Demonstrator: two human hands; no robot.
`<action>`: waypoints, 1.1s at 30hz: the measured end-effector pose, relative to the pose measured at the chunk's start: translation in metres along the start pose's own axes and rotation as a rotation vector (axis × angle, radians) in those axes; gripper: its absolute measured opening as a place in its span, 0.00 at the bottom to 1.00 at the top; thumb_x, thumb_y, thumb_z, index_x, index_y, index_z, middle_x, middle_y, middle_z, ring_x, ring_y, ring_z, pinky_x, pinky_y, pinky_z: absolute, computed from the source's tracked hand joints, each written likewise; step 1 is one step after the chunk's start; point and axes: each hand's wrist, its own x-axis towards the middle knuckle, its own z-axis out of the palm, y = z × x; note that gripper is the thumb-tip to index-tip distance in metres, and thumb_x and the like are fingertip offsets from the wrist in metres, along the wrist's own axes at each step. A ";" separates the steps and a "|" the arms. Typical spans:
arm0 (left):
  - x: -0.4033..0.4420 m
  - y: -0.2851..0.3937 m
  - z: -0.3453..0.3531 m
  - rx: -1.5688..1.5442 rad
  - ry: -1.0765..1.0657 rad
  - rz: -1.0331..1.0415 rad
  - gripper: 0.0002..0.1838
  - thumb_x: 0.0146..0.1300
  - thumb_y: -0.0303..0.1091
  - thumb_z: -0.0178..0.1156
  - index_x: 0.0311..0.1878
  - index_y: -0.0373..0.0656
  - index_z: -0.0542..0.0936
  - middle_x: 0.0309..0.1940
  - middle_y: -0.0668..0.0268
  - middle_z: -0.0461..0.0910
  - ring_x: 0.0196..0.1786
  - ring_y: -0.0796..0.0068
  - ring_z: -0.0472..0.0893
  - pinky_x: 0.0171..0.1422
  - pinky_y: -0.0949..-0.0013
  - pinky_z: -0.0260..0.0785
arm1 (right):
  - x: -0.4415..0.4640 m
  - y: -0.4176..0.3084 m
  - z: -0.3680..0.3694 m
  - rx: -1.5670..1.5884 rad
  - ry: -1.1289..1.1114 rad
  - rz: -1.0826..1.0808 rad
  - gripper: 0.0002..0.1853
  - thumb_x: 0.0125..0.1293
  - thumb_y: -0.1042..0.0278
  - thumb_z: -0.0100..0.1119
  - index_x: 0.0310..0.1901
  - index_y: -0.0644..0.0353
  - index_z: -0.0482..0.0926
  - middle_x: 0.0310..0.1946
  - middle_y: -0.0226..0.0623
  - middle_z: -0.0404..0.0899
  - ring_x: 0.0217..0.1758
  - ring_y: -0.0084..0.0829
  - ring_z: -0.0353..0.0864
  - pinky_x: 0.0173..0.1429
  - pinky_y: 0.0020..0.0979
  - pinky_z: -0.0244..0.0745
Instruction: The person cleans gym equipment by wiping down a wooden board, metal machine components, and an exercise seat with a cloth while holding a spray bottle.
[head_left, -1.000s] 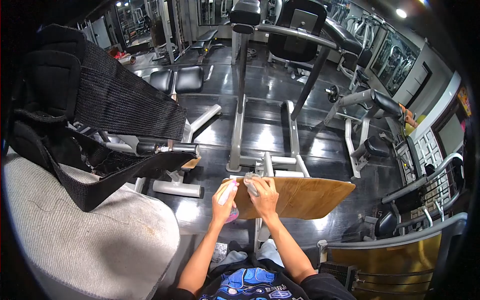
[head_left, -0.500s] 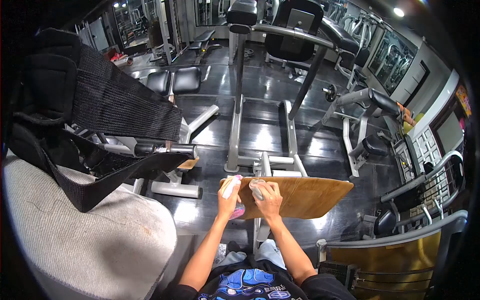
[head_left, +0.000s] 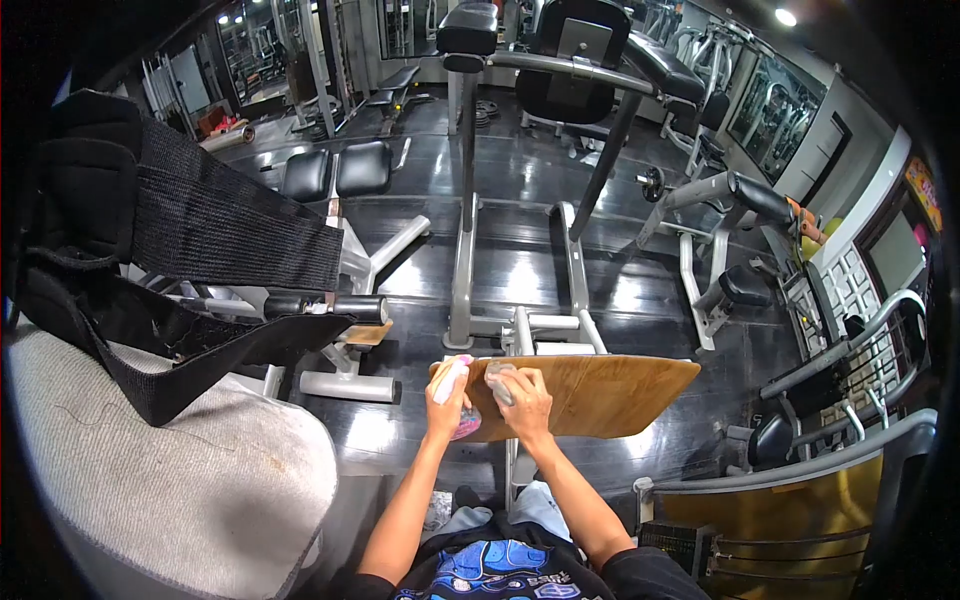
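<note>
My left hand (head_left: 440, 412) is closed round a spray bottle (head_left: 452, 381) with a white and pink head. Pinkish liquid shows through the bottle's lower part, below the fingers. Just to the right, my right hand (head_left: 527, 402) grips a crumpled grey cloth (head_left: 498, 376) at the left part of a brown wooden board (head_left: 620, 393). Whether the cloth presses on the board is hard to tell. The board is fixed to a grey metal frame (head_left: 524, 335) and its face tilts toward me.
At left, a black strap harness (head_left: 235, 205) hangs over a pale fabric-covered pad (head_left: 170, 470). Gym machines stand ahead, including a black-padded bench (head_left: 362, 168) and a grey machine (head_left: 735, 190) at right. A curved metal rail (head_left: 800, 475) runs along the lower right.
The whole view has shifted slightly, and both hands appear a little further left. My right hand with the cloth has moved slightly left along the board. Both grips are kept.
</note>
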 end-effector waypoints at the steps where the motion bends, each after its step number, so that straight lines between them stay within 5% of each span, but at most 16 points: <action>1: 0.000 0.000 0.000 -0.002 0.004 -0.012 0.12 0.69 0.28 0.56 0.51 0.33 0.80 0.52 0.64 0.80 0.26 0.84 0.76 0.23 0.78 0.68 | -0.008 0.007 0.006 -0.024 -0.052 -0.024 0.20 0.44 0.76 0.71 0.41 0.44 0.84 0.41 0.17 0.82 0.46 0.30 0.78 0.39 0.33 0.81; 6: 0.000 -0.003 -0.004 0.012 -0.016 -0.007 0.13 0.70 0.28 0.56 0.53 0.33 0.80 0.51 0.64 0.80 0.25 0.83 0.76 0.23 0.78 0.68 | -0.008 0.010 -0.002 -0.057 -0.194 -0.013 0.20 0.44 0.75 0.71 0.41 0.44 0.84 0.42 0.17 0.82 0.47 0.29 0.78 0.38 0.32 0.81; 13: -0.003 -0.012 -0.007 -0.038 -0.014 -0.048 0.15 0.69 0.30 0.57 0.55 0.33 0.78 0.50 0.64 0.81 0.23 0.83 0.75 0.24 0.77 0.69 | 0.014 0.003 -0.009 -0.045 -0.041 -0.054 0.21 0.42 0.71 0.72 0.43 0.43 0.85 0.40 0.19 0.83 0.44 0.29 0.78 0.40 0.31 0.80; 19: -0.001 -0.007 -0.008 -0.023 -0.026 -0.032 0.16 0.69 0.31 0.57 0.56 0.33 0.78 0.50 0.64 0.81 0.22 0.82 0.75 0.24 0.77 0.69 | -0.010 0.023 -0.014 -0.088 -0.247 -0.021 0.19 0.45 0.69 0.72 0.43 0.42 0.85 0.42 0.18 0.82 0.45 0.30 0.78 0.40 0.32 0.80; 26: -0.002 -0.010 -0.009 -0.021 -0.038 -0.025 0.16 0.70 0.32 0.57 0.56 0.33 0.78 0.51 0.63 0.81 0.23 0.83 0.75 0.24 0.77 0.69 | 0.013 0.008 -0.031 0.029 -0.018 0.033 0.21 0.43 0.70 0.73 0.43 0.43 0.85 0.43 0.22 0.83 0.45 0.32 0.77 0.44 0.33 0.79; 30: -0.002 -0.008 -0.009 0.024 -0.060 0.018 0.18 0.71 0.35 0.55 0.57 0.33 0.77 0.51 0.63 0.81 0.21 0.82 0.75 0.24 0.77 0.69 | -0.015 0.020 -0.018 -0.062 -0.210 0.087 0.22 0.46 0.69 0.71 0.47 0.45 0.84 0.44 0.22 0.83 0.48 0.32 0.78 0.45 0.34 0.80; 33: 0.000 -0.005 -0.009 -0.009 -0.044 0.022 0.16 0.69 0.31 0.57 0.56 0.32 0.78 0.52 0.63 0.81 0.24 0.83 0.75 0.24 0.78 0.69 | -0.011 0.023 -0.028 -0.027 -0.143 0.094 0.21 0.46 0.70 0.71 0.46 0.44 0.84 0.44 0.21 0.83 0.48 0.32 0.78 0.45 0.34 0.80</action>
